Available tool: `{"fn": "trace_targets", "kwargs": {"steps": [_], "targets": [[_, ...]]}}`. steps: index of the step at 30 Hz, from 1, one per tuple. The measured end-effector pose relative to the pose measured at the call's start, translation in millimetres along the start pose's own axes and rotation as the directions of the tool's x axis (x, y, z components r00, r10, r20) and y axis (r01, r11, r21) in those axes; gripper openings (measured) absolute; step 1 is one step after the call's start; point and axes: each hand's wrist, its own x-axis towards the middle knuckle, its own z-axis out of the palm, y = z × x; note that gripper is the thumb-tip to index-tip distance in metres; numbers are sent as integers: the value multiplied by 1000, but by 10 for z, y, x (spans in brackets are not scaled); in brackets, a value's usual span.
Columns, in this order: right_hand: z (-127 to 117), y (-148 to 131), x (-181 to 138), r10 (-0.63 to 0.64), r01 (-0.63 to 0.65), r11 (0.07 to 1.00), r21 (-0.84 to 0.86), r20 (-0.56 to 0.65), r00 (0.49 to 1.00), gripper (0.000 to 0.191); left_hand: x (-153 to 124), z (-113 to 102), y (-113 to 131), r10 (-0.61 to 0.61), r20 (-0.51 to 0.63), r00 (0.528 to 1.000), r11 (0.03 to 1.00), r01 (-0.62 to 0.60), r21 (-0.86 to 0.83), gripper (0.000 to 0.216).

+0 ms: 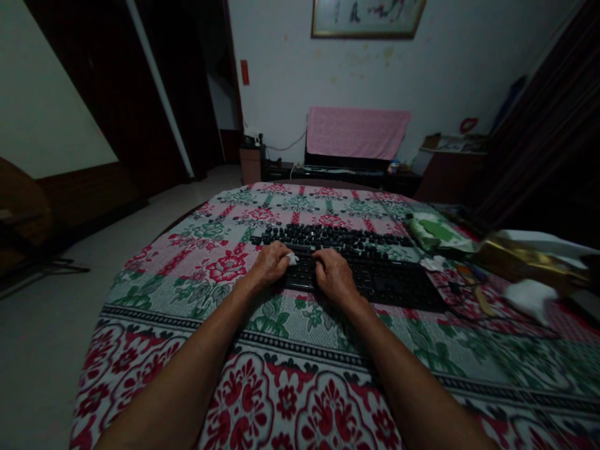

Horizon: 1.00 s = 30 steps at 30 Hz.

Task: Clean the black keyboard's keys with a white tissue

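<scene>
your left hand [270,262] pinches a small white wad [291,257], perhaps tissue, on the keyboard's [375,240] left end. your right hand [334,275] rests curled beside it on the keys, grip empty. the keyboard lies on the counter [281,387]. likely early going: its right half is not yet reached.

A cloth [225,269] with red flowers and green leaves is spread out in front of me. On it, at my right, lie a green and white bag [435,232], a shiny gold box [520,259] and a white rag [529,299]. Far back, a pink towel [356,132] hangs over a dark screen [347,162]. A picture [368,17] hangs on the wall [281,75] above it.
</scene>
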Motion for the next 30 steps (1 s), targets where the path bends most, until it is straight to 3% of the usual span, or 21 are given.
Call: {"fn": "trace_targets", "kwargs": {"steps": [3, 6, 11, 17, 23, 30], "targets": [[5, 56, -57, -40, 59, 972, -229, 86, 995, 25, -24, 32, 16, 22, 74, 997, 999, -26, 48, 23], [33, 68, -94, -30, 75, 947, -311, 148, 989, 24, -39, 82, 109, 83, 173, 981, 992, -99, 83, 23], [55, 74, -114, -35, 83, 939, -332, 147, 989, 25, -30, 99, 175, 91, 273, 958, 968, -150, 202, 22], [69, 104, -130, -50, 91, 940, -329, 130, 990, 25, -20, -61, 43, -22, 278, 960, 958, -59, 280, 24], [83, 105, -134, -46, 79, 935, -347, 102, 994, 24, -15, -80, 137, -15, 413, 911, 970, -87, 226, 27], [81, 108, -143, -64, 93, 936, -340, 94, 994, 25, -24, -54, 103, -51, 444, 894, 969, -63, 238, 23]]}}
